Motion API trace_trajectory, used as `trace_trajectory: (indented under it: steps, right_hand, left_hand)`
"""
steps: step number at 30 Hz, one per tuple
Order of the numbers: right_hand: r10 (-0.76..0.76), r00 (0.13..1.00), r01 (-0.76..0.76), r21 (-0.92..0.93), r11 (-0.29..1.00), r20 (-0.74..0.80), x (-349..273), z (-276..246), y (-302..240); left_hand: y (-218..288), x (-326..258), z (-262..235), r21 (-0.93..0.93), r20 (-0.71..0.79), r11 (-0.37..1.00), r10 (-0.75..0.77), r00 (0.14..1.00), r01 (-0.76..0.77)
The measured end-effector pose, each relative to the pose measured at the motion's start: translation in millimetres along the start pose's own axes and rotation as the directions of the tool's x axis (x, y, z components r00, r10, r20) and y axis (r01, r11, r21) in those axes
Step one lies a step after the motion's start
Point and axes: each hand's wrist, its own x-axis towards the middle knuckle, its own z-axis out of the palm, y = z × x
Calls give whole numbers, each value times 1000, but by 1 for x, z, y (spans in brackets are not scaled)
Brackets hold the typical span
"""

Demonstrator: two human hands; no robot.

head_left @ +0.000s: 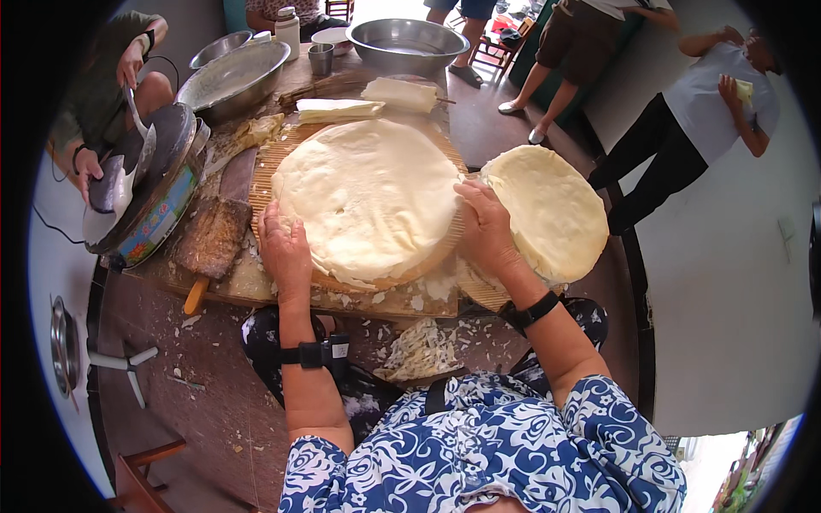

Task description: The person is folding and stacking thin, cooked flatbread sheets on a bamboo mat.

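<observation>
Blue-and-white floral sleeves (513, 445) sit lowest in the head view, forearms reaching up from them. Left hand (285, 248) lies flat, fingers spread, against the left edge of the tall round stack of pale thin wrappers (368, 197); it grips nothing. Right hand (485, 227) rests open on the stack's right edge. That stack sits on a round woven bamboo tray (265, 171) at table centre. A second pale round stack (552, 209) lies just right. Flakes (419, 350) litter the lap.
</observation>
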Motion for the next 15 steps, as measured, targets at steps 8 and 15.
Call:
trace_trajectory:
  steps: [8, 15]
  right_hand:
    - [536, 809, -530, 692, 490, 240, 30, 1, -11]
    - [467, 882, -403, 617, 676, 65, 37, 34, 21]
  left_hand:
    - [-6, -5, 3, 148, -43, 984, 103, 994, -96]
    - [2, -5, 2, 51, -60, 998, 48, 997, -45]
